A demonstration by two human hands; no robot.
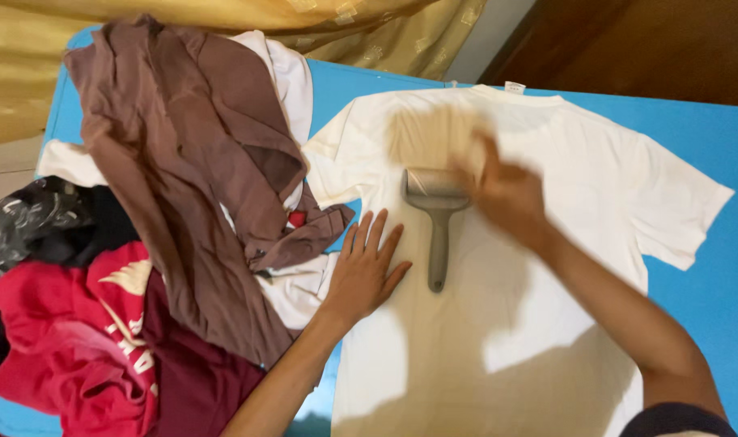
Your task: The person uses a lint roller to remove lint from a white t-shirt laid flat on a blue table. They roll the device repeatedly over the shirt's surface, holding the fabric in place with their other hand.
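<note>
One head-worn view here, looking steeply down and close over the blue table (713,129). Forearms enter from the bottom edge; clothes fill the left, a curtain (223,16) crosses the top.

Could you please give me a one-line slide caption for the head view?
Left hand flat on a cream T-shirt; blurred right hand beside a grey lint roller.

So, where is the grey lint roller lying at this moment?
In the head view, the grey lint roller lies mid-frame on the cream T-shirt, between the left hand and the blurred right hand.
</note>
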